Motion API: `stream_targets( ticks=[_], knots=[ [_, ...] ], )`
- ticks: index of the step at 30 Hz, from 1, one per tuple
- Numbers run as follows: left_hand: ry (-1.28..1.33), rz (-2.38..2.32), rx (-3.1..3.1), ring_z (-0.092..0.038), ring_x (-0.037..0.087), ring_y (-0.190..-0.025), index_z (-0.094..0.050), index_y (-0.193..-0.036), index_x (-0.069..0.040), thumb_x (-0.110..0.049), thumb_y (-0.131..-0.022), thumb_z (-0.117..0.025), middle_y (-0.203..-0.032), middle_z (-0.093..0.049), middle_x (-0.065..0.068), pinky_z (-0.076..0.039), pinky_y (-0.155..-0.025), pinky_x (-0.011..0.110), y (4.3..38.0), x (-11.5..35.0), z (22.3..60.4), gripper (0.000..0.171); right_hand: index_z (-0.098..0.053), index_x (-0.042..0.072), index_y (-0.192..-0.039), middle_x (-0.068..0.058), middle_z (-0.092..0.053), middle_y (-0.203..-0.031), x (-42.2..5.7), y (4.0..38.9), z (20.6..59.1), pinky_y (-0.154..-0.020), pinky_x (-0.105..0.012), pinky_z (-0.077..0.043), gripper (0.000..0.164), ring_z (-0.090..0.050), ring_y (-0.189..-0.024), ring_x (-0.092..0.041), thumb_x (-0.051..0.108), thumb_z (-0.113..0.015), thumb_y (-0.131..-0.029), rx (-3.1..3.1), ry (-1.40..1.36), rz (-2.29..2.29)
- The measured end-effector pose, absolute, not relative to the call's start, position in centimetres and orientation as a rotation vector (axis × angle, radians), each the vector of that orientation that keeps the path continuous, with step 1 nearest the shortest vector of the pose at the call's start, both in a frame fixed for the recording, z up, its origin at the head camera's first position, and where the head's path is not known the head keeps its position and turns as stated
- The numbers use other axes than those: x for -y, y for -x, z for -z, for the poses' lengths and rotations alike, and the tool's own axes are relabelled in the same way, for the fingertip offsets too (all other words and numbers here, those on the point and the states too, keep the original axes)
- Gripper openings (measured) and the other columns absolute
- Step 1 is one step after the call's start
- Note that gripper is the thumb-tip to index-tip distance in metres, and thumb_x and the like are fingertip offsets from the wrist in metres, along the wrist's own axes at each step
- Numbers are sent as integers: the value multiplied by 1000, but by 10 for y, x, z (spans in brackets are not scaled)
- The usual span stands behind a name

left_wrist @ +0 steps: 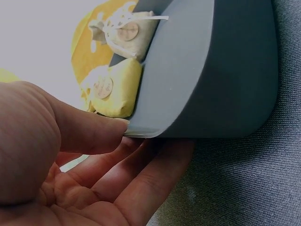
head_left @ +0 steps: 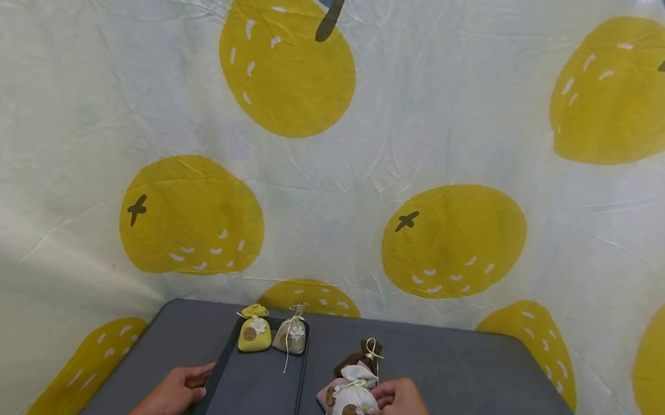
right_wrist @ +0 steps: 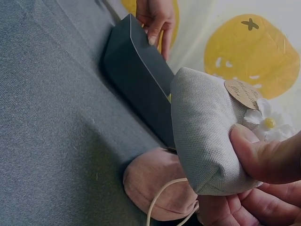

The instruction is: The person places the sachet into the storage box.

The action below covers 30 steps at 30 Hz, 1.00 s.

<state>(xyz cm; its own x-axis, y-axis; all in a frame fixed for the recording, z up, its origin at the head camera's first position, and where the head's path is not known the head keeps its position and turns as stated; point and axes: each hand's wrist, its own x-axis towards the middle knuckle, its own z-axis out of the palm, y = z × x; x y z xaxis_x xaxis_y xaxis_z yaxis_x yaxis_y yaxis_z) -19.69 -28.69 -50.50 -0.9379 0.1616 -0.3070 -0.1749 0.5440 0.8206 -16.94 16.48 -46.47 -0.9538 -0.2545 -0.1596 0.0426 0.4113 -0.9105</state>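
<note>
Pinching white sachet (head_left: 351,396) between thumb and fingers of right hand (head_left: 404,409); tied neck (head_left: 355,383) away from person, long axis fore-aft; woven cloth, brown tag (head_left: 351,414), white flower (head_left: 365,409). Left hand (head_left: 176,391) pinches tray (head_left: 260,387) edge.

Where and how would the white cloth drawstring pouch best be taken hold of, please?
Probably by the plump lower body of the white cloth pouch, from the right, as the right hand does: thumb near the white flower, fingers behind. That side is thick enough to pinch; in the head view, its left overlaps the pink cloth pouch.
</note>
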Motion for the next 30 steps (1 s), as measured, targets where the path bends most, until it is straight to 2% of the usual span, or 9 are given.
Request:
stream_targets(
  ticks=[10, 20, 30],
  knots=[
    [-16, -1367, -2418, -52, 52, -126, -44, -141, 14, 2, -91, -60, -142, -44, 39, -57, -92, 48, 196, 289, 507, 54, -76, -3, -89, -10, -76, -76, -156, 173, 461, -61, -25, -55, 28, -67, -67, -9, 3, -87, -65, -2455, 253, 1527],
    [98, -1357, -2454, -57, 48, -122, -50, -139, 9, 2, -89, -63, -140, -50, 34, -58, -89, 48, 196, 284, 507, 52, -76, -3, -84, -11, -75, -72, -143, 175, 456, -55, -21, -52, 27, -65, -62, -6, 0, -87, -60, -2490, 375, 1583],
    [138, -1340, -2469, -59, 46, -120, -52, -139, 7, 1, -89, -64, -142, -51, 31, -59, -87, 47, 197, 282, 509, 52, -76, -4, -86, -14, -75, -74, -132, 177, 456, -56, -20, -54, 29, -68, -64, -8, -3, -86, -58, -2468, 420, 1621]
  ],
)
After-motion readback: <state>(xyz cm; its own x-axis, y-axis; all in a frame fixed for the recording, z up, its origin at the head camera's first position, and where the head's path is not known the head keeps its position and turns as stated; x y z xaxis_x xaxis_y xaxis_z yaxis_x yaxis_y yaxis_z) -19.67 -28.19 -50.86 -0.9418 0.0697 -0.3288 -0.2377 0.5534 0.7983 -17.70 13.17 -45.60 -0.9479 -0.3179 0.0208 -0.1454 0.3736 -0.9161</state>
